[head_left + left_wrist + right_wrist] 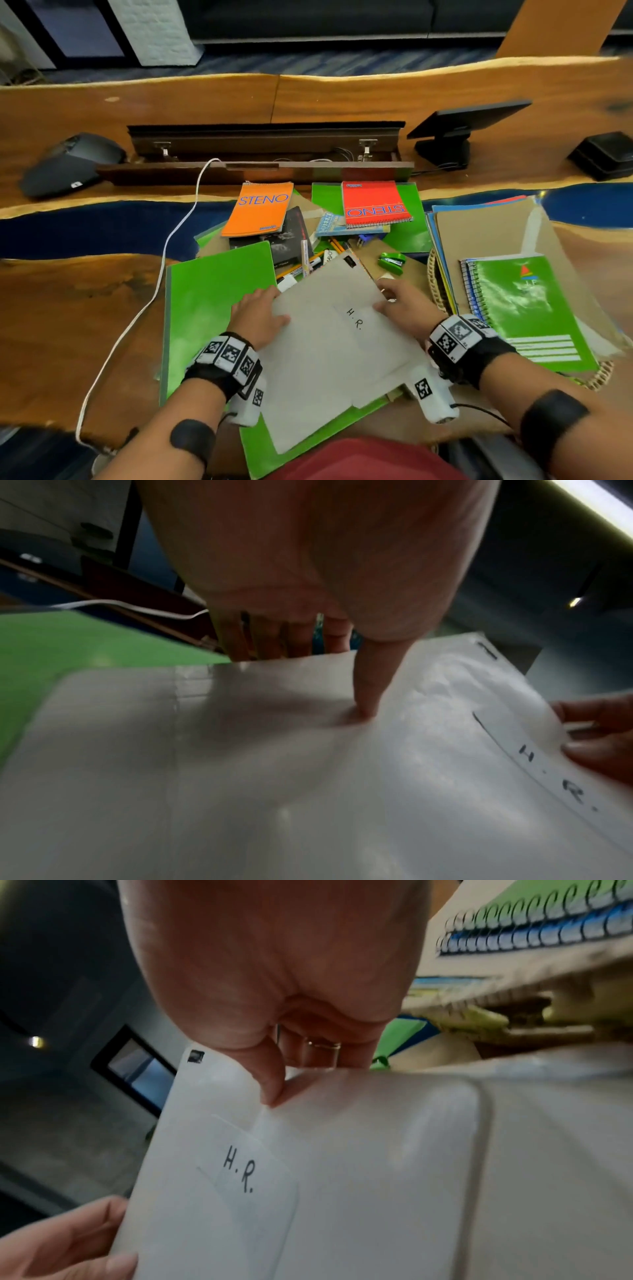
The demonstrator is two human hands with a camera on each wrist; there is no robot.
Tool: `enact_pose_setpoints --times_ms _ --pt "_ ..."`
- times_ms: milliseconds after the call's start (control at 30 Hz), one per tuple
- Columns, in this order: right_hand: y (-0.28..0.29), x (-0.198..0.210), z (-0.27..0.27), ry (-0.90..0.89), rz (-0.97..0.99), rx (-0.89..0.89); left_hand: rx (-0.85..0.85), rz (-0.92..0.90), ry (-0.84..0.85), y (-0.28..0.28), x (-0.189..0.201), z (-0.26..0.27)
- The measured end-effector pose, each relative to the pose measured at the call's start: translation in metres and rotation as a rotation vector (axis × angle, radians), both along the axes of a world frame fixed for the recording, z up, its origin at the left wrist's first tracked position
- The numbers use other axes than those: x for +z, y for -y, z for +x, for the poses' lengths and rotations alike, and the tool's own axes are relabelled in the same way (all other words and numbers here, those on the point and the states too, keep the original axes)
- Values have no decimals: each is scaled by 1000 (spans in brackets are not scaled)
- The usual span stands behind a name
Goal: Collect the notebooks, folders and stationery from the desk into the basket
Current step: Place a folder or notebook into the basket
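Observation:
A white folder [329,349] marked "H.R." lies tilted over a green folder [212,301] in front of me. My left hand [260,315] grips its left edge, thumb [369,685] on top and fingers [267,639] underneath. My right hand [404,301] pinches the right edge, thumb [270,1085] on top and ringed finger [322,1047] below. The wicker basket [433,281] stands at the right, holding folders and a green spiral notebook [527,308]. Beyond the folder lie an orange steno pad [258,209], a red steno pad [375,204], pens and pencils [305,263] and a green stapler [392,262].
A white cable [171,240] runs down the desk's left side. At the back are an open cable tray [267,154], a dark conference phone [68,164], a small screen on a stand [459,133] and a black box [606,154].

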State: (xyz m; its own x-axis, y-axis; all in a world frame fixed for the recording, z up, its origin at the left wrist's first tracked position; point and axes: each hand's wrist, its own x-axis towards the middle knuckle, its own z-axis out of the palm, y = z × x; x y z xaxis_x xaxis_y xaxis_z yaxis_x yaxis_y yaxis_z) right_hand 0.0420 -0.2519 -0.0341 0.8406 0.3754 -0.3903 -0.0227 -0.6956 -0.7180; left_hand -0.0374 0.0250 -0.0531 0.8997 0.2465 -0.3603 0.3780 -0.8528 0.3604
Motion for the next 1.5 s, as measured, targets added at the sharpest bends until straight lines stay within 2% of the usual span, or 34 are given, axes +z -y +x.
enact_pose_setpoints --times_ms 100,200,367,533,633,800,1100,1367,1500 --pt "13 24 14 47 100 -60 39 -201 82 4 26 17" --pt "28 50 29 93 189 -114 44 -273 193 13 55 34" --pt "54 87 52 194 238 -198 -25 -384 257 34 91 66" --pt "71 111 65 179 195 -213 -106 -403 334 62 112 91" --pt "81 124 78 239 119 -199 -100 -339 369 79 119 102" --pt "88 137 94 367 22 -162 -77 -358 416 94 118 113" --pt "112 121 119 477 -52 -371 129 -490 606 93 124 124" --pt "116 96 125 318 -270 -288 301 -671 654 96 108 130" --pt "113 72 132 233 -486 -131 344 -716 654 96 102 126"
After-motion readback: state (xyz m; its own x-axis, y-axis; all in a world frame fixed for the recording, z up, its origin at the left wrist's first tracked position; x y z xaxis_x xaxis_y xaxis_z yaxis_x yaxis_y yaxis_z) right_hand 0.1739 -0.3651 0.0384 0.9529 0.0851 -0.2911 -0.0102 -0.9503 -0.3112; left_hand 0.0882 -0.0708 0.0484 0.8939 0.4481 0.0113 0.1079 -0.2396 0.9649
